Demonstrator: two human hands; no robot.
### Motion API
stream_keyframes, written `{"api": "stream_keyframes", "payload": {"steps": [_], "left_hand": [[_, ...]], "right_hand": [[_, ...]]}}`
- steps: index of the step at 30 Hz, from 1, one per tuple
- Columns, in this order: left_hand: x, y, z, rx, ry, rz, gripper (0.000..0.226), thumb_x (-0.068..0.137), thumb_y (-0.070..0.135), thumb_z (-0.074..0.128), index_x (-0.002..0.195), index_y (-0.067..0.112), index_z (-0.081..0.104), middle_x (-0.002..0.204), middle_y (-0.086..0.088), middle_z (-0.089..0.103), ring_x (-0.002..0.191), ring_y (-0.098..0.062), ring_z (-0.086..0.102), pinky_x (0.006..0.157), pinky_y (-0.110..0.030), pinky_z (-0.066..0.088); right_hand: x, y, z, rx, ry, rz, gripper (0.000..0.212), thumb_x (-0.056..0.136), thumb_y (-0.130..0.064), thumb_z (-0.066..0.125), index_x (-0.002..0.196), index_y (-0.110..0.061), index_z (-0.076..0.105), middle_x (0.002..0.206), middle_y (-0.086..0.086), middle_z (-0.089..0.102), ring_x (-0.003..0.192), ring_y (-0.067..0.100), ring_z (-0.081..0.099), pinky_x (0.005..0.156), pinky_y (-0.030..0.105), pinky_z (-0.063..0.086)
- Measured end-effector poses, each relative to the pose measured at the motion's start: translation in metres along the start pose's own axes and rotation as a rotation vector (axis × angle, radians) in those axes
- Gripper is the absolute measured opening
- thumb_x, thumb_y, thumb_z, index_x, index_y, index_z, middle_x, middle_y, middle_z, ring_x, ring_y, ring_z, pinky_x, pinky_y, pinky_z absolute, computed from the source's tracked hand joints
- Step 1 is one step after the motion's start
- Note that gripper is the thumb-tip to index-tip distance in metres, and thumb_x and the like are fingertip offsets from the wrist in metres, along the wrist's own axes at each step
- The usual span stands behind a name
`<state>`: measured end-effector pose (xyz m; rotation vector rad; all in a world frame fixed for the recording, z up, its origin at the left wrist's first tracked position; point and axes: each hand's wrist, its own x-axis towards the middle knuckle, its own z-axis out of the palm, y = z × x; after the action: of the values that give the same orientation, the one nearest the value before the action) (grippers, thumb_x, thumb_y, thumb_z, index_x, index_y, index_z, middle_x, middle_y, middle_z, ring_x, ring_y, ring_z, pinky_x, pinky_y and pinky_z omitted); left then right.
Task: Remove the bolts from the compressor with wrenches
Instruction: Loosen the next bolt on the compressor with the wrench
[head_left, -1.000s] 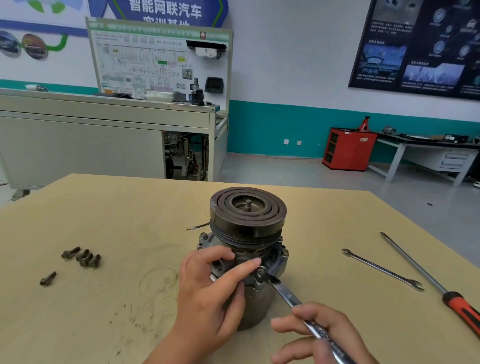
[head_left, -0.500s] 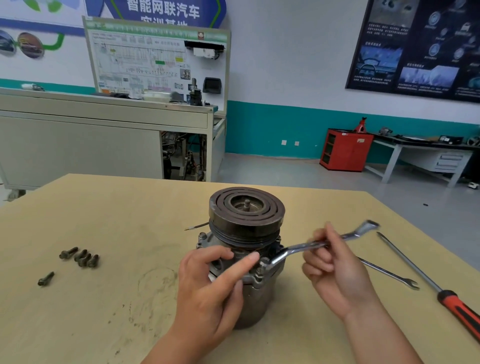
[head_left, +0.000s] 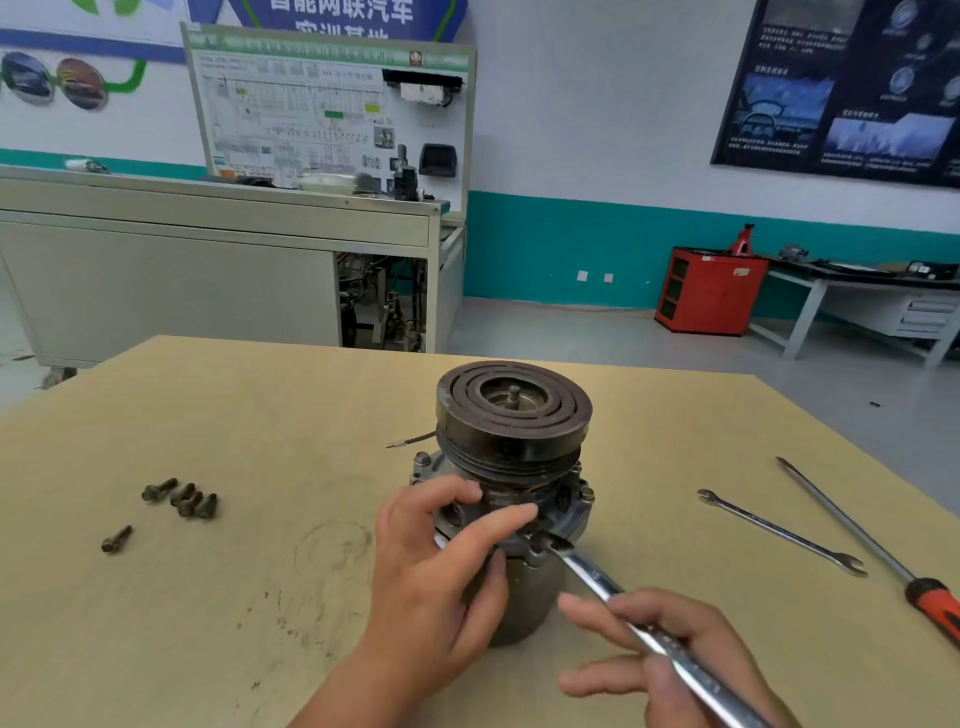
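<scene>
Hands at work: left hand (head_left: 436, 566) grips compressor (head_left: 511, 467); right hand (head_left: 670, 654) clasps wrench (head_left: 623, 608) seated on bolt (head_left: 535, 540).

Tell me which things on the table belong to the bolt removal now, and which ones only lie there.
In use:
compressor, held by the left hand
wrench, gripped by the right hand, its head against the compressor

Lying about:
second wrench
red-handled screwdriver
five loose bolts at the left
</scene>
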<state>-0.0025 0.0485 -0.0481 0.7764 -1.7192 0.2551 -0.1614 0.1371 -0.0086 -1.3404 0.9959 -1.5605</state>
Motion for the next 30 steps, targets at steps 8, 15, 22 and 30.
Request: {"api": "stream_keyframes", "payload": {"steps": [8,15,22,30], "left_hand": [[0.000,-0.001,0.000,0.016,-0.012,-0.002,0.037,0.083,0.019,0.052,0.117,0.030,0.059,0.113,0.005,0.038,0.102,-0.018,0.047,0.077,-0.053,0.047],[0.001,0.001,0.000,0.022,-0.013,-0.014,0.034,0.082,0.019,0.051,0.113,0.032,0.061,0.112,0.004,0.040,0.101,-0.019,0.047,0.078,-0.053,0.046],[0.001,0.001,0.000,-0.001,0.007,-0.016,0.031,0.080,0.019,0.052,0.105,0.035,0.062,0.112,0.006,0.039,0.098,-0.018,0.048,0.076,-0.052,0.047],[0.001,-0.002,0.001,0.004,-0.004,0.051,0.037,0.082,0.014,0.050,0.106,0.037,0.064,0.109,0.008,0.043,0.101,-0.014,0.045,0.078,-0.048,0.041]], "right_hand": [[0.002,-0.002,-0.011,-0.046,-0.045,0.062,0.027,0.054,-0.016,0.058,0.051,-0.040,0.067,0.079,0.005,0.075,0.049,0.026,0.067,0.036,0.006,0.036],[0.016,0.000,-0.017,-0.025,-0.012,-0.054,0.041,0.068,-0.040,0.057,0.085,-0.003,0.054,0.076,0.006,0.075,0.046,0.029,0.066,0.034,0.012,0.033],[0.028,-0.004,-0.036,-0.077,-0.221,-0.085,0.014,0.077,-0.039,0.058,0.086,-0.030,0.065,0.082,0.011,0.074,0.057,0.032,0.069,0.039,0.016,0.037],[0.088,0.015,-0.031,0.344,-0.030,0.268,0.029,0.074,-0.025,0.054,0.098,-0.014,0.065,0.041,-0.004,0.036,0.035,0.005,0.032,0.035,0.016,0.028]]}}
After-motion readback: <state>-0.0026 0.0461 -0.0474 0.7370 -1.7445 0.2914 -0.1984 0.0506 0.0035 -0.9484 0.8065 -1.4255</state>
